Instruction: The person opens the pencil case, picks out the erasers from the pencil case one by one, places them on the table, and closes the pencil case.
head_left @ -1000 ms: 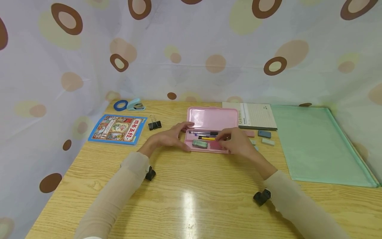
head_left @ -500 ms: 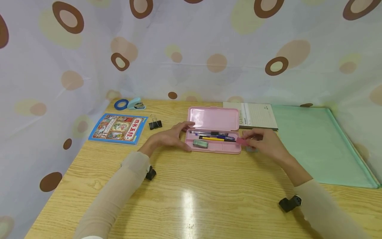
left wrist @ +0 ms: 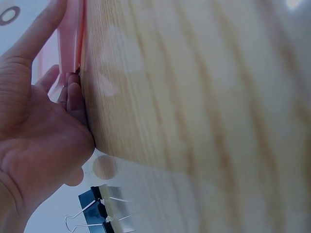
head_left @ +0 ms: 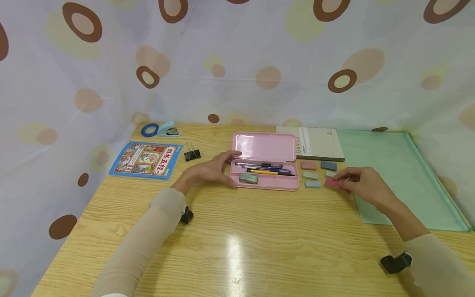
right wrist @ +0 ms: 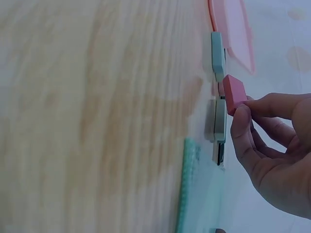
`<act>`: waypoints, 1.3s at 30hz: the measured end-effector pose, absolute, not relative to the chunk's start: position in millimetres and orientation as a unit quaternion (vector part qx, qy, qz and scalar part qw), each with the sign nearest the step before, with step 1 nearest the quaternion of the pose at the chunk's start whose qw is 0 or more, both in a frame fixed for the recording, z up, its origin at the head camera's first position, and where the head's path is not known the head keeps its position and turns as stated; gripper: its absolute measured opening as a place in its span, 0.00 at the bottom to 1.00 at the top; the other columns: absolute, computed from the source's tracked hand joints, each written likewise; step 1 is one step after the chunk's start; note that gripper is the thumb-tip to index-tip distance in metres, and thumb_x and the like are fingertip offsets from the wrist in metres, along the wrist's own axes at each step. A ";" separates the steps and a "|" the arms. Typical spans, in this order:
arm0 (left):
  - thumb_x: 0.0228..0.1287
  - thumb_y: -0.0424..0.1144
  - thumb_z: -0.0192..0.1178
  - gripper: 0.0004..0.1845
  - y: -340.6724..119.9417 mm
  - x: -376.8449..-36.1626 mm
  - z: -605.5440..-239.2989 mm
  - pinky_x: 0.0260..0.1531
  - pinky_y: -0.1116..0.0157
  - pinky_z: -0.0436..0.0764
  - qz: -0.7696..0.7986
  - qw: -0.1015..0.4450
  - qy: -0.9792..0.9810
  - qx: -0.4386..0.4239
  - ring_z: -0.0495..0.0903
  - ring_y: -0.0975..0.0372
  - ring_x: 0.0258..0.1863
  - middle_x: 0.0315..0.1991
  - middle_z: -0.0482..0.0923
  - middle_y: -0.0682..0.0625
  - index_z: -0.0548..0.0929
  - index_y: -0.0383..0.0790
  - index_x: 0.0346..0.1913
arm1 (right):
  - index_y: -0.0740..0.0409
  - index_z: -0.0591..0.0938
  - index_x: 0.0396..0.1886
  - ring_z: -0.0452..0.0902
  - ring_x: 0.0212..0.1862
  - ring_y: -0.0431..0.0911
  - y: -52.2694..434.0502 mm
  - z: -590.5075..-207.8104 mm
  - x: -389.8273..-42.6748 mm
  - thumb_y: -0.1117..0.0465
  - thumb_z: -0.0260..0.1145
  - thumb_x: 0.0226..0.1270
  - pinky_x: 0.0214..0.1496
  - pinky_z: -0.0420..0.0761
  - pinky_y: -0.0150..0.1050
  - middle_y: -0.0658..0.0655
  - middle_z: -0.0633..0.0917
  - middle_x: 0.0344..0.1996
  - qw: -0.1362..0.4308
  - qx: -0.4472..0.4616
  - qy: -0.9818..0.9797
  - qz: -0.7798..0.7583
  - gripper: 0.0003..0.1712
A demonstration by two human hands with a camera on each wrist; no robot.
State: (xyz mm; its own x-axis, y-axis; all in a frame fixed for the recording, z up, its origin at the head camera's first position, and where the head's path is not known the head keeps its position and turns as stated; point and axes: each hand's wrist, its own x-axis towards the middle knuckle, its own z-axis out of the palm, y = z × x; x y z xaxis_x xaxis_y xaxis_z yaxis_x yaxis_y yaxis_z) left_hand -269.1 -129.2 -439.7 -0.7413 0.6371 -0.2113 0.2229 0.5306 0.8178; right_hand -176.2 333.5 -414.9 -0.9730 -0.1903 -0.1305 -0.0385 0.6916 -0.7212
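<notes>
An open pink pencil case lies mid-table with pens and a green eraser inside. My left hand rests against the case's left end, fingers fairly straight. My right hand pinches a pink eraser between thumb and fingertips, low over the table to the right of the case. Several other erasers lie there: a pink one, a dark blue one, a pale green one and a light blue one.
A notebook and a green plastic folder lie at the back right. At the left are a picture book, a black binder clip, blue tape and a small stapler. A patterned curtain surrounds the table.
My right hand lifted the pink eraser out of the case and carried it rightward to beside the other erasers. The left hand stayed at the case.
</notes>
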 end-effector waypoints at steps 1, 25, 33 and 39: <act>0.54 0.43 0.81 0.57 -129.5 -269.1 -439.7 0.76 0.53 0.61 0.410 0.252 0.838 0.257 0.61 0.55 0.72 0.74 0.61 0.49 0.56 0.57 0.82 | 0.66 0.84 0.55 0.80 0.34 0.47 335.2 -416.1 -175.9 0.60 0.64 0.78 0.34 0.79 0.38 0.59 0.88 0.37 0.103 -0.065 0.914 -0.387 0.15; 0.53 0.44 0.82 0.57 -128.6 -269.8 -440.7 0.77 0.49 0.58 0.410 0.256 0.839 0.249 0.60 0.54 0.74 0.75 0.61 0.50 0.56 0.58 0.81 | 0.63 0.84 0.59 0.83 0.41 0.42 320.3 -413.3 -182.4 0.57 0.66 0.77 0.39 0.84 0.38 0.64 0.87 0.48 0.055 -0.110 0.904 -0.409 0.18; 0.53 0.44 0.82 0.57 -131.3 -269.6 -441.2 0.76 0.49 0.59 0.413 0.254 0.838 0.250 0.60 0.55 0.73 0.74 0.61 0.50 0.56 0.58 0.81 | 0.63 0.82 0.63 0.84 0.42 0.45 268.1 -418.0 -192.4 0.62 0.69 0.74 0.39 0.86 0.38 0.65 0.86 0.51 0.072 -0.154 0.875 -0.454 0.21; 0.54 0.44 0.81 0.56 -130.4 -268.6 -439.9 0.76 0.50 0.59 0.416 0.256 0.836 0.251 0.60 0.55 0.73 0.75 0.60 0.50 0.56 0.58 0.81 | 0.64 0.83 0.60 0.83 0.40 0.51 230.7 -422.8 -198.7 0.64 0.70 0.72 0.35 0.86 0.39 0.65 0.86 0.51 0.095 -0.180 0.856 -0.474 0.19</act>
State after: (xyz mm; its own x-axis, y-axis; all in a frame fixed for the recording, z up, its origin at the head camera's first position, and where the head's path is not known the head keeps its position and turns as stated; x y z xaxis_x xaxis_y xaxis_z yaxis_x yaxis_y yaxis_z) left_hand -268.6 -130.4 -439.9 -0.7425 0.6331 -0.2189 0.2068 0.5274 0.8241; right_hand -198.7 230.7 -422.8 -0.9168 -0.3993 0.0083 -0.2190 0.4851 -0.8466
